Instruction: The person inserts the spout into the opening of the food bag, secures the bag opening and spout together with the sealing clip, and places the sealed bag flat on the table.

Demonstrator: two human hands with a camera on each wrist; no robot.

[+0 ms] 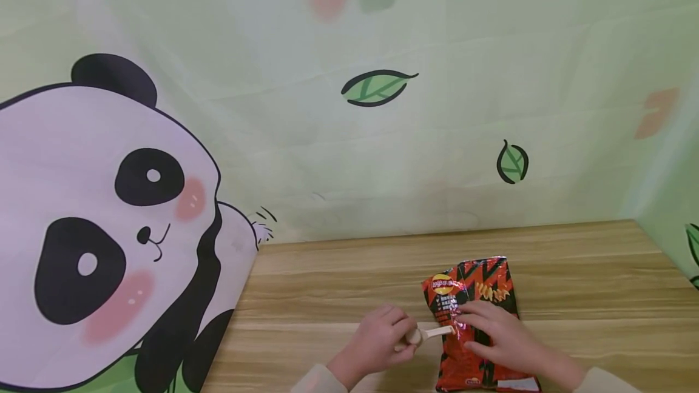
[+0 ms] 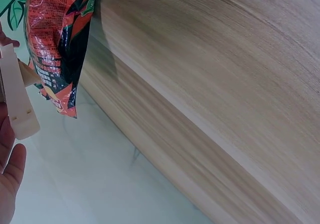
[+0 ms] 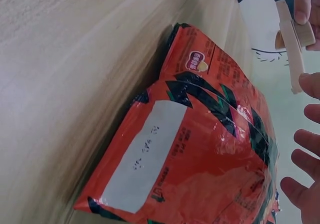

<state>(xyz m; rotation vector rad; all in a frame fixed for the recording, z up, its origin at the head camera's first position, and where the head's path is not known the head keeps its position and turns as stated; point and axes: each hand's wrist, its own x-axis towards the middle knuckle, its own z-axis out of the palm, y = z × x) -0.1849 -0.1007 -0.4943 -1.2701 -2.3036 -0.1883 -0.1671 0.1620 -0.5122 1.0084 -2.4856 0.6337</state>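
Note:
A red and black bag of chips [image 1: 457,364] lies on the table, its corrugated chip picture facing up. Across its front rests my right hand [image 1: 499,333], fingers spread loosely over the foil. My left hand [image 1: 378,335], just left of the bag, pinches a cream plastic clip-like piece [image 1: 437,332] with a long flat bar and a rounded, spout-like part. The bar's end overlaps the bag's left edge in the head view. In the right wrist view, the bag [image 3: 215,149] looks full and puffed, and a right fingertip is right at the bar [image 3: 292,54].
The wooden table [image 1: 327,284] runs back to a pale green cloth backdrop [image 1: 349,156] with printed leaves. A large printed panda [image 1: 164,247] covers the cloth along the table's left side. More cloth hangs along the right side.

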